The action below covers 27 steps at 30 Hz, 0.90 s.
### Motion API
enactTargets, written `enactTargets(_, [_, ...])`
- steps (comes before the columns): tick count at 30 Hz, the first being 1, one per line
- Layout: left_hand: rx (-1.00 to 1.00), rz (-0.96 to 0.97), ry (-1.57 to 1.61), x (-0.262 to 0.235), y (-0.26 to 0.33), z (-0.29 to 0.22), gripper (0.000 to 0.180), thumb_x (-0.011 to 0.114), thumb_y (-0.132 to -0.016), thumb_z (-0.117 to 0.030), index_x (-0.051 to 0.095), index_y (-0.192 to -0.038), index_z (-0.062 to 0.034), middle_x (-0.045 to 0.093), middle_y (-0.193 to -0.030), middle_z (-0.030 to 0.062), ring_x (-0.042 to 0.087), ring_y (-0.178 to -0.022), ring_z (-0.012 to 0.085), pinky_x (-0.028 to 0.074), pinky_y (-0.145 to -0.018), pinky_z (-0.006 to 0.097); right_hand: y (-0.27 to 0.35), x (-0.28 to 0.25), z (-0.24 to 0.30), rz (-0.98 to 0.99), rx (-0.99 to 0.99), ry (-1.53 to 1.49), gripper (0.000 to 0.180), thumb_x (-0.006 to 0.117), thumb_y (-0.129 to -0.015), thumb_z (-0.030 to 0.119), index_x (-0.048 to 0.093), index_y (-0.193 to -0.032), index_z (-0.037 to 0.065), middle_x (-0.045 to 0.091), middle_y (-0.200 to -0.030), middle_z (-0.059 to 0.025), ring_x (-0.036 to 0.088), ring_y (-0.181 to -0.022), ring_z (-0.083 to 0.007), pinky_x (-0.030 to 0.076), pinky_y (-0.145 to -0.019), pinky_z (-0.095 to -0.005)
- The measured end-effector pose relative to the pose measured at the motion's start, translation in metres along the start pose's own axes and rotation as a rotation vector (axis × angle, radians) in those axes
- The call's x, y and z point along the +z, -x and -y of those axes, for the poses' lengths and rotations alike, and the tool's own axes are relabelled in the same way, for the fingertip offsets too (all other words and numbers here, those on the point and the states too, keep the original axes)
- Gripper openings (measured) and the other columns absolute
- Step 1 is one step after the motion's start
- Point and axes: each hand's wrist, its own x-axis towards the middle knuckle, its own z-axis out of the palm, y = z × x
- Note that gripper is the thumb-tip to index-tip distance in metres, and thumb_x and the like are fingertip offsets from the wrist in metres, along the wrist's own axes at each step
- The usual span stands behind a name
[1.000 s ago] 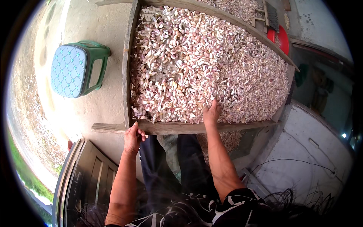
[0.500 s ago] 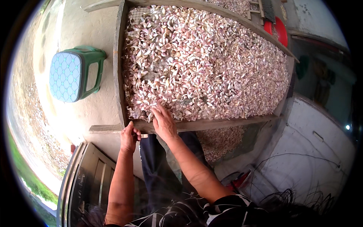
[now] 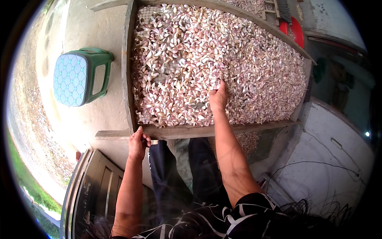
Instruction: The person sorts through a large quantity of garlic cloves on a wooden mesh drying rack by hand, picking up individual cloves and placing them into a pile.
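Across the view, garlic tray (image 3: 179, 132), long axis sideways

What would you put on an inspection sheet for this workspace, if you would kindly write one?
Surface: wood-framed mesh tray, bare mesh showing in patches at left.
Job's things: garlic cloves, spread across the tray.
Clutter: red basin beyond the tray's far rail, at right.
Hands: left hand at the tray's near-left corner; right hand among the cloves.
Cables: dark cable curving across the white panel at right.
Surroundings: green stool with light-blue top at left; dark panelled door at lower left.
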Motion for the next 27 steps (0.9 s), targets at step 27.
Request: enactTargets(27, [-0.019,-0.013,-0.002,-0.003,0.002,-0.003,0.033,0.049,-0.081,-0.03,0.043,-0.057,-0.008,0.049,-0.05,0.0087,0.044,-0.039,0.0181,0.035,-0.039,0.027,0.116,0.04,0.045,0.507,-0.541,0.134,0.02,0.061,-0.069,0.028,0.053,-0.071,0.009,0.057,-0.06,-0.0064,0.057,-0.058,-0.025,0.044,-0.054,-0.0376])
